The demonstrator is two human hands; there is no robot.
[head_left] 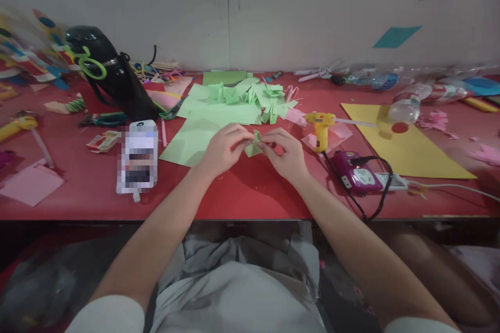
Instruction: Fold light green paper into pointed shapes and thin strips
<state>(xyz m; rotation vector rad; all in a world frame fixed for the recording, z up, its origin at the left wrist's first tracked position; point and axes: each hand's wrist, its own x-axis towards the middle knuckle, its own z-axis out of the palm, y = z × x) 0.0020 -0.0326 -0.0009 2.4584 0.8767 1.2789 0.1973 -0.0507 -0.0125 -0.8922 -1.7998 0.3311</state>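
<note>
Between my two hands, a small folded piece of light green paper [253, 149] is held just above the red table [234, 197]. My left hand [225, 148] pinches its left side with thumb and fingertips. On the other side, my right hand [284, 153] has its fingers closed on the right edge. Behind them lie light green paper sheets [195, 138], with several folded green paper pieces [234, 94] on top. The exact folds of the held piece are too small to make out.
A yellow glue gun [322, 130] stands right of my hands, near a purple power socket [357, 174] with cables. Farther right are yellow paper [422, 151] and plastic bottles [404, 109]. A phone [137, 158] and a black bottle [113, 73] are on the left.
</note>
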